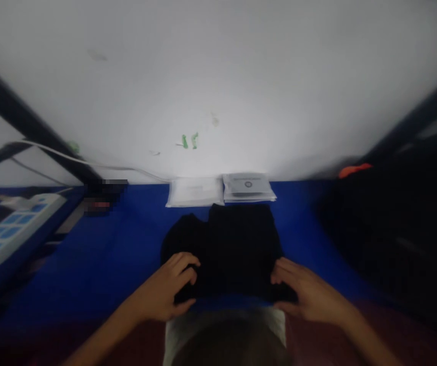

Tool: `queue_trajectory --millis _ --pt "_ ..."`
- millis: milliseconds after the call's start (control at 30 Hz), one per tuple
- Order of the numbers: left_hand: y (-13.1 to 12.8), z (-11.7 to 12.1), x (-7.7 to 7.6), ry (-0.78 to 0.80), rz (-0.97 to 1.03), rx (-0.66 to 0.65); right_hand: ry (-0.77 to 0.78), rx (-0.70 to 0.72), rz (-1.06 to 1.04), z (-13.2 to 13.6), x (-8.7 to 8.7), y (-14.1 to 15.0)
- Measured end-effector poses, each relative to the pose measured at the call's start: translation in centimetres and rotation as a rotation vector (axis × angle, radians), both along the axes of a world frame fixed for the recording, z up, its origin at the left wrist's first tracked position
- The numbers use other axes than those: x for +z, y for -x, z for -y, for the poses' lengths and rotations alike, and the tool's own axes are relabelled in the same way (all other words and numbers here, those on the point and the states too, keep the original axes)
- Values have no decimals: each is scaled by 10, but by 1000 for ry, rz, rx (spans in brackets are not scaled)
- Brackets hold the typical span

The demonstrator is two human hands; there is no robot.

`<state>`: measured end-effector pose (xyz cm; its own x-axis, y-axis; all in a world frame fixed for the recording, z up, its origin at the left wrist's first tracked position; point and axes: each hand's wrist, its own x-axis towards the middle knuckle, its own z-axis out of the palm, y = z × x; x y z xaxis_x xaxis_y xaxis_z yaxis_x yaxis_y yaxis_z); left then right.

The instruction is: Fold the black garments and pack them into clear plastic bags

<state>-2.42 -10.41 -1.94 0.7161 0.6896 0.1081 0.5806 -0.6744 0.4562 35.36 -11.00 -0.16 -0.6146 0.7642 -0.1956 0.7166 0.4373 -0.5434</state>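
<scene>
A black folded garment [229, 244] lies on the blue table [99, 259] in front of me. My left hand [168, 290] grips its near left edge, fingers curled over the cloth and thumb beneath. My right hand [304, 292] pinches the near right edge in the same way. Both hands sit at the table's front edge, a garment's width apart.
Two flat white plastic packets [195, 192] [248, 187] lie side by side behind the garment, against the white wall. A white power strip [12, 229] with blue switches sits at the left. A big pile of black fabric [405, 223] fills the right side.
</scene>
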Motion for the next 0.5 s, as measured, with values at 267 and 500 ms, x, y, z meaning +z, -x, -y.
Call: queue_trajectory --millis 267,500 --pt "21 7 -6 -114 85 24 156 -80 -155 8 2 -18" --pt "23 -1 -16 -79 230 176 341 -166 -369 -10 -1 -27"
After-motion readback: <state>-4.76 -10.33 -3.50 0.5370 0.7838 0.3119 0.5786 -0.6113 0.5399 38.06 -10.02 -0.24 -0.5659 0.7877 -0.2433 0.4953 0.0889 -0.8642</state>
